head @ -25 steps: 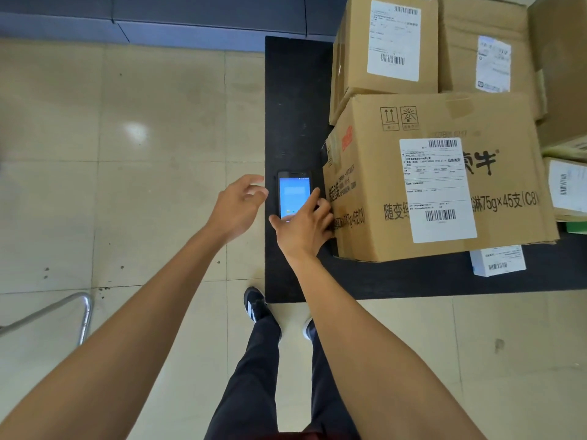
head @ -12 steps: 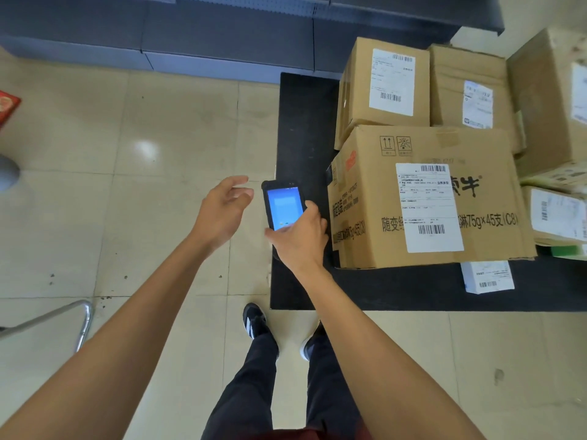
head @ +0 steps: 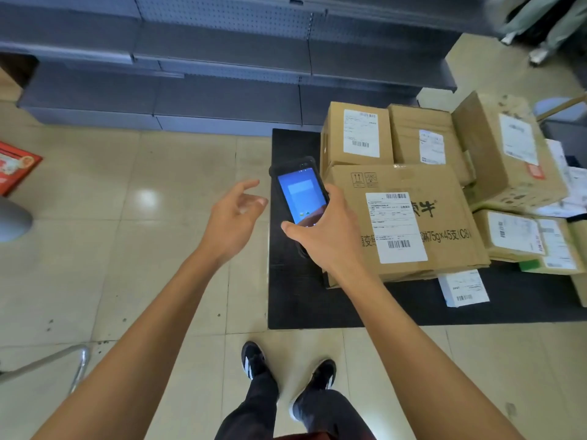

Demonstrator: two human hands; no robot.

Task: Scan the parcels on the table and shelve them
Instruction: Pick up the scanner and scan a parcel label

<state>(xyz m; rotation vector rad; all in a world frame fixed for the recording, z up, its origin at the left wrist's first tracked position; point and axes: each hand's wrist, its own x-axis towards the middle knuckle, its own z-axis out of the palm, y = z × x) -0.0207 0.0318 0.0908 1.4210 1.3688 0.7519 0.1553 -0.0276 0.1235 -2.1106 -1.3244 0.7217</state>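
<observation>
My right hand (head: pixel 320 231) grips a black handheld scanner (head: pixel 300 193) with a lit blue screen, held above the left end of the low black table (head: pixel 292 293). My left hand (head: pixel 233 219) hovers open just left of the scanner, fingers spread, touching nothing. A large cardboard parcel (head: pixel 409 217) with a white barcode label lies on the table right of the scanner. Behind it stand two smaller boxes (head: pixel 357 134) (head: pixel 425 138). A small white parcel (head: pixel 463 289) lies at the table's front.
Grey metal shelving (head: pixel 222 74) runs along the back. More cardboard parcels (head: pixel 508 154) are stacked at the right. A red item (head: pixel 14 166) lies on the tiled floor at left, a metal bar (head: pixel 63 360) at lower left. Another person's legs (head: pixel 540 23) show top right.
My right hand has lifted the scanner off the table and tilted it toward me. The view has tipped up, bringing the shelving into sight. My left hand stayed open beside it.
</observation>
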